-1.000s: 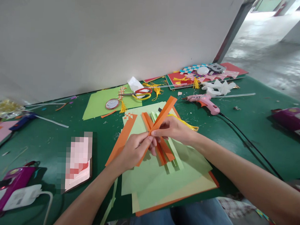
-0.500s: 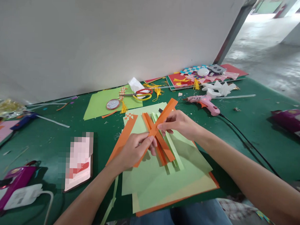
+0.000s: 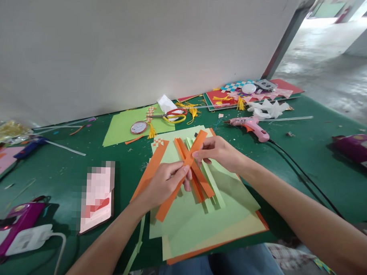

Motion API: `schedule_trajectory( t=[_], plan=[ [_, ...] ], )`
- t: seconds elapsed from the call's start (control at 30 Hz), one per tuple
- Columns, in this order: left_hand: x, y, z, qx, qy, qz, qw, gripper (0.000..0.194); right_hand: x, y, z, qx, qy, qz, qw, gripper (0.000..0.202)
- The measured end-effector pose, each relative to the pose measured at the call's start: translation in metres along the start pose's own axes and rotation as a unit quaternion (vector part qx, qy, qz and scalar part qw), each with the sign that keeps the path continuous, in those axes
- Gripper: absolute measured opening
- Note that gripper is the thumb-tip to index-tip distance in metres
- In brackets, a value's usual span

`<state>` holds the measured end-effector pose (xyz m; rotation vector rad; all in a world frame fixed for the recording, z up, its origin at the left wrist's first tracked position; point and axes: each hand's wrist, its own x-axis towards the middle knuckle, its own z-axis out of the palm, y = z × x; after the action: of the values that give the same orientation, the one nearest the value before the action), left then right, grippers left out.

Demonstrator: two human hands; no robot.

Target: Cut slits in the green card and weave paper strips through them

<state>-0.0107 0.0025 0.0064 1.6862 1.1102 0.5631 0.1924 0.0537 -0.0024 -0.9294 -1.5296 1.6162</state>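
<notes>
A long orange paper strip (image 3: 190,156) slants between my hands, its lower end over the pale green paper sheets (image 3: 235,211). My left hand (image 3: 171,180) pinches it near the middle, thumb on top. Higher on the same strip, the fingertips of my right hand (image 3: 219,152) are closed at its right edge. Under and behind it lie more orange strips (image 3: 206,183) and folded light green strips (image 3: 215,186). Another wide orange strip (image 3: 150,170) lies left of them, beside a small woven orange-and-white piece (image 3: 158,142).
Beyond the sheets lie scissors (image 3: 172,116), a round tin-like disc (image 3: 138,127) and yellow tassels (image 3: 152,131). A pink glue gun (image 3: 251,127) with a black cord is at right. To the left are a phone (image 3: 97,198) and a purple power strip (image 3: 20,224). A wall (image 3: 129,47) bounds the table's back.
The held orange strip has slid down and to the left, so its upper end is lower and more of its lower end shows. Both hands stay nearly in place.
</notes>
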Motion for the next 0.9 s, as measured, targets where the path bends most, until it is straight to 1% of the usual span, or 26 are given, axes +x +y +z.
schedule_trajectory(
  t=[0.1,0.2,0.37,0.47,0.57,0.67,0.77,0.9],
  plan=[
    [0.000,-0.002,0.000,0.006,0.002,0.003,1.000,0.035,0.000,0.001,0.001,0.010,-0.006,0.005,1.000,0.028],
    [0.000,-0.004,0.000,0.003,0.002,0.004,1.000,0.033,-0.001,0.001,0.004,0.006,-0.032,0.009,0.999,0.027],
    [0.001,-0.006,0.000,-0.003,0.004,0.012,1.000,0.034,-0.002,-0.002,0.002,-0.039,-0.086,0.004,0.996,0.027],
    [0.000,-0.005,0.000,-0.004,0.001,0.015,1.000,0.034,-0.002,-0.004,0.000,-0.067,-0.100,0.008,0.993,0.025],
    [-0.001,-0.003,0.000,-0.008,-0.006,0.014,1.000,0.033,-0.002,-0.003,0.001,-0.067,-0.108,0.007,0.992,0.021],
    [-0.001,-0.001,0.001,-0.018,-0.012,0.014,1.000,0.033,-0.001,-0.002,0.000,-0.050,-0.092,0.003,0.994,0.015],
    [-0.001,0.000,0.001,-0.025,-0.019,0.011,0.999,0.033,-0.001,-0.002,-0.004,-0.019,-0.045,-0.007,0.999,0.011],
    [-0.002,0.001,0.000,-0.027,-0.019,0.005,0.999,0.034,0.000,-0.003,-0.009,0.026,-0.010,-0.030,0.999,0.019]
  ],
)
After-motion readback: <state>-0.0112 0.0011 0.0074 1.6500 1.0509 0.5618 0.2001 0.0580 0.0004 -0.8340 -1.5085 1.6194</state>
